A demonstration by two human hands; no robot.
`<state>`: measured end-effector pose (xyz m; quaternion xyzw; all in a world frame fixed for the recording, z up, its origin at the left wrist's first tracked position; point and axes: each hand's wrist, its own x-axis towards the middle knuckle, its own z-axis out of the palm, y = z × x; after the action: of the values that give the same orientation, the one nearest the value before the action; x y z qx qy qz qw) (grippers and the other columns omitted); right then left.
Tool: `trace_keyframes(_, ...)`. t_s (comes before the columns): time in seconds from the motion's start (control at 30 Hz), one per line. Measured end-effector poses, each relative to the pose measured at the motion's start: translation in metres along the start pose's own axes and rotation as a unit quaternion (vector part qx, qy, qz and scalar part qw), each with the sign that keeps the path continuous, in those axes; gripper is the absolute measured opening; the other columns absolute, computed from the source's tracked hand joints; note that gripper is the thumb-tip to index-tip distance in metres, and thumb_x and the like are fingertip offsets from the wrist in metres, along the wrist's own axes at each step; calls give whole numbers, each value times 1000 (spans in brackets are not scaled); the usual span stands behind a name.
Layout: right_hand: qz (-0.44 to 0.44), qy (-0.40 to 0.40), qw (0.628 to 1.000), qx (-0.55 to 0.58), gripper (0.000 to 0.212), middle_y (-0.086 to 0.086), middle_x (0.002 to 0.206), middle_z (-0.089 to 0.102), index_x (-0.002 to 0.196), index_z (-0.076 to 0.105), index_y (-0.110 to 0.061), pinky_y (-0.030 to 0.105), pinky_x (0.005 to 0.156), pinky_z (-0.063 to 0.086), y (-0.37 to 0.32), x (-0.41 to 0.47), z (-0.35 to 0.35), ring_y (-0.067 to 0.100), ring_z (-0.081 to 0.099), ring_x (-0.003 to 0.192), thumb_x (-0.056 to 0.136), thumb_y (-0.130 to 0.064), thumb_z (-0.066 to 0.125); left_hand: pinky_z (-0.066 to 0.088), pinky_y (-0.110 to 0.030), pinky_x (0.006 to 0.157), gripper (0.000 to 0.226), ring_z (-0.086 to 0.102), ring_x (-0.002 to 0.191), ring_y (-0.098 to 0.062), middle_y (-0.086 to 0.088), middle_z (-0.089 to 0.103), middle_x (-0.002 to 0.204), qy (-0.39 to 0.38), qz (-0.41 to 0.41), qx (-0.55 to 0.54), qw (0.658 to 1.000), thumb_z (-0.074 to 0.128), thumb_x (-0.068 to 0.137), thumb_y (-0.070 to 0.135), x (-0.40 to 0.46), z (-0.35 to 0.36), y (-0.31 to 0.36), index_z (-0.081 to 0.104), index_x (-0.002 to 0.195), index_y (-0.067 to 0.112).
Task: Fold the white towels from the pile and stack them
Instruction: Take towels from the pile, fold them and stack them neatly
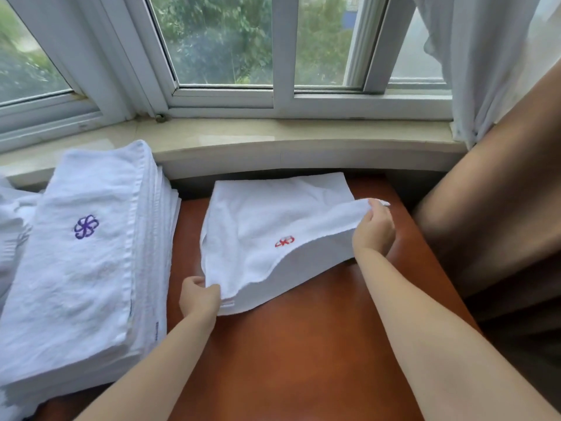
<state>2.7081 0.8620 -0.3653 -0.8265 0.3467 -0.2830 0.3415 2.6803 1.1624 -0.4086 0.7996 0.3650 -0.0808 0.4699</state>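
Head view: left hand at 7 o'clock of centre, fingers curled, pinching the near-left corner of the white towel. Right hand at 3 o'clock, pinching the towel's right corner and lifting it off the worktop. We see the edge between both hands raised, sagging in a curve; a lower layer of the same towel lies flat on the worktop under it. Red embroidered logo faces up near the raised edge, about midway between the hands. The towel's far edge lies close under the windowsill.

Stack of folded towels sits at 9 o'clock, left of the held towel with a strip of bare worktop between them; top one shows a purple logo. More white cloth at the far left edge, partly cut off, so we cannot tell if folded.

Window spans 12 o'clock. Sheer white curtain hangs at 2 o'clock, brown curtain below it at 3 o'clock.
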Motion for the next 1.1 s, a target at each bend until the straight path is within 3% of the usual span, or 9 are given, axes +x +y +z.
trace_keyframes(0.13,198,-55,978,28,69,8,120,55,149,24,-25,35,79,46,22,0,3,24,55,97,91,8,42,40,-30,59,24,52,73,-28,-11,57,85,-9,-55,15,998,49,81,4,-3,8,-9,60,102,-1)
trace_keyframes(0.27,338,-82,936,53,52,16,130,55,139,39,-9,41,92,50,48,-3,9,38,57,113,89,-8,55,46,-32,70,32,55,81,-29,-12,59,92,-44,-94,56,993,55,84,10,-10,14,-11,61,112,-3)
trace_keyframes(0.4,308,-135,942,-6,42,13,135,50,131,53,-8,46,98,45,57,1,17,35,47,122,96,-29,49,47,-45,95,50,46,112,-34,-15,35,138,-12,-145,126,981,62,86,23,-11,17,-7,52,131,3)
trace_keyframes(0.5,268,-157,948,-66,41,8,141,35,132,55,-15,42,100,39,62,6,19,30,31,129,96,-33,47,56,-41,79,47,53,96,-29,-11,45,124,-44,-183,-19,982,65,86,26,-9,18,-4,53,127,4)
trace_keyframes(0.63,287,-183,940,-14,46,7,144,31,139,48,-14,43,98,42,63,11,19,30,38,122,96,-31,46,45,-20,39,25,58,72,-21,-6,53,91,-67,-227,-159,958,63,90,26,-8,15,1,54,105,9)
trace_keyframes(0.73,328,-178,924,81,47,7,142,38,140,47,-13,34,83,42,59,14,17,27,49,106,95,-26,49,50,-25,43,19,61,71,-24,-11,53,92,-94,-250,-161,950,60,92,21,-6,13,0,53,104,9)
trace_keyframes(0.87,368,-216,885,185,47,5,128,56,138,48,-15,33,88,41,52,12,16,25,54,108,92,-26,53,49,-21,42,19,64,60,-21,-12,55,95,-91,-219,-119,964,58,93,16,-2,14,-2,51,107,5)
trace_keyframes(1.03,419,-239,810,333,22,1,98,63,115,56,-16,25,69,47,44,7,9,16,60,82,94,-20,55,51,-21,41,17,65,56,-20,-10,51,89,-91,-191,-124,970,60,93,11,-4,13,4,49,103,2)
trace_keyframes(1.1,391,-195,826,355,15,1,87,62,106,59,-12,25,66,48,40,6,8,16,59,75,92,-12,55,53,-22,43,18,66,60,-23,-8,50,90,-88,-175,-143,970,62,91,8,-6,9,9,51,103,0)
